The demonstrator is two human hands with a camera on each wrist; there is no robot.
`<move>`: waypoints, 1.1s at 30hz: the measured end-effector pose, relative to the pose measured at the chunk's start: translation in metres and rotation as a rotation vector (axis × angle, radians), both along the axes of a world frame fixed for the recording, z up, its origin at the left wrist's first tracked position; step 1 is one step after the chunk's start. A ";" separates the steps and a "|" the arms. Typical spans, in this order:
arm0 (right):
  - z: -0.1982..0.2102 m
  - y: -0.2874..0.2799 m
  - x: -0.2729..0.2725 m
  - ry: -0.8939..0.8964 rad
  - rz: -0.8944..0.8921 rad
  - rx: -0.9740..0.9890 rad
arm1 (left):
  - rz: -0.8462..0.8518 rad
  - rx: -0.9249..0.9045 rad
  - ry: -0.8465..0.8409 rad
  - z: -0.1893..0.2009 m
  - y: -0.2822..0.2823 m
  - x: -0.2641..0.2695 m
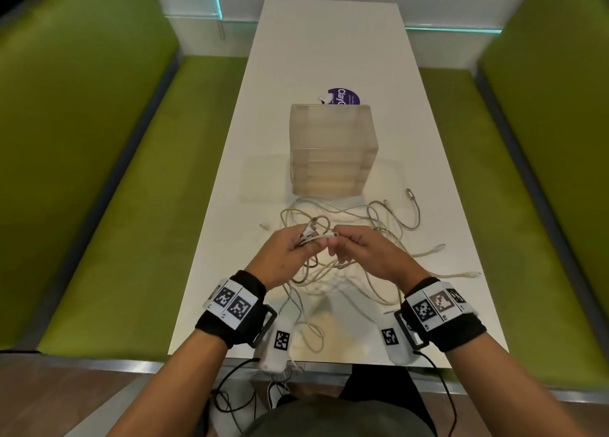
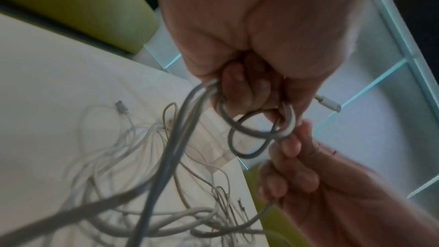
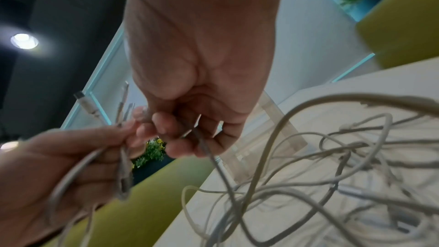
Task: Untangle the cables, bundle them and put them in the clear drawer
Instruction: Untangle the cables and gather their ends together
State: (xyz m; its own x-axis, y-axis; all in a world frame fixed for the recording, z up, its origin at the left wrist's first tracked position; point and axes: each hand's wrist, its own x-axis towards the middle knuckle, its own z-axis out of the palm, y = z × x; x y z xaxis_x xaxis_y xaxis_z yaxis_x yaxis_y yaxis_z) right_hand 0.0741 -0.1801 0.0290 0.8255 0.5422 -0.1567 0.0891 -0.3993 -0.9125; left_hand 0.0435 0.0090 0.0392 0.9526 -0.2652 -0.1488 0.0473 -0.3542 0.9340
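A tangle of white cables (image 1: 349, 225) lies on the white table (image 1: 329, 41), in front of the clear drawer unit (image 1: 333, 150). My left hand (image 1: 290, 248) grips several cable ends and strands (image 2: 190, 104), lifted above the pile. Beside it, my right hand (image 1: 362, 248) pinches a white cable (image 3: 206, 149) near its plug, fingertips almost touching the left hand's. In the right wrist view, connector tips (image 3: 85, 102) stick up from the left hand (image 3: 71, 157). Loose loops (image 3: 332, 157) trail from both hands down to the table.
A purple round sticker (image 1: 344, 95) sits behind the drawer unit. Loose plugs lie at the right (image 1: 438, 247) and by the drawer unit (image 1: 409, 192). Green benches (image 1: 99, 173) flank the table on both sides. Black wrist-camera leads (image 1: 230, 397) hang below the near edge.
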 end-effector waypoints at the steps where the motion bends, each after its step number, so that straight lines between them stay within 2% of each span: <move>1: -0.003 -0.002 0.000 0.005 0.013 -0.043 | 0.064 -0.054 0.005 0.001 0.002 -0.001; 4: -0.015 -0.013 0.003 -0.003 0.032 -0.137 | 0.300 -0.202 0.012 0.005 0.018 0.001; 7: -0.022 -0.021 0.006 -0.025 0.004 -0.157 | 0.398 -0.218 0.000 0.008 0.029 -0.001; 10: -0.021 -0.014 0.005 -0.036 0.019 -0.162 | 0.376 -0.196 0.016 0.005 0.029 -0.003; 16: -0.011 0.000 0.001 -0.103 0.114 -0.171 | 0.172 -0.125 0.046 0.000 0.008 -0.001; 21: -0.007 0.007 -0.001 -0.134 0.156 -0.207 | 0.208 -0.113 0.044 -0.003 -0.009 0.002; 25: -0.006 0.005 -0.003 -0.114 0.162 -0.211 | 0.137 -0.158 0.109 0.002 -0.010 0.002; 27: -0.009 0.005 0.001 -0.143 0.192 -0.257 | 0.180 -0.240 0.150 0.004 -0.007 0.002; 31: -0.027 -0.017 0.015 -0.196 0.173 -0.422 | 0.438 -0.532 0.177 0.022 0.021 0.010; 33: -0.030 -0.028 0.016 -0.195 0.108 -0.406 | 0.475 -0.536 0.143 0.029 0.042 0.013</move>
